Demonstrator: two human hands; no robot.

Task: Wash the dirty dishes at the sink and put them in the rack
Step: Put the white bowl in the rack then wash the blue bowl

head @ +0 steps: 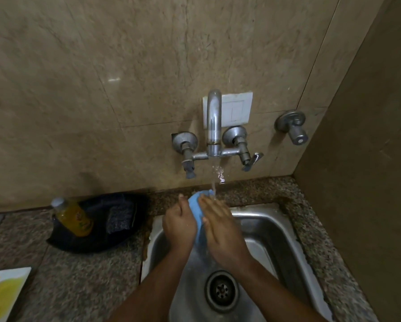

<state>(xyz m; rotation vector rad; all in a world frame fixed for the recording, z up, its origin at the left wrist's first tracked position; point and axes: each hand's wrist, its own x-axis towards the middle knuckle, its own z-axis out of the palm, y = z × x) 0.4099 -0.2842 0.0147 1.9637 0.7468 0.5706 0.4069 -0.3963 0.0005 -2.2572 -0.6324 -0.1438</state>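
Over the back edge of the steel sink (259, 219), under the stream from the wall tap (213, 126), the person holds a blue dish (198, 217) on edge between 2 hands: the left hand (179, 225) grips its left side with fingers curled round it, while the right hand (222, 228) lies flat against its other face, fingers straight and together. The step in hand looks like rinsing or rubbing this dish clean. Next it likely needs turning under the water, then carrying to the rack, which is not in view; a soap bottle (75, 217) lies in a dark tray (115, 238) on the counter left of the sink.
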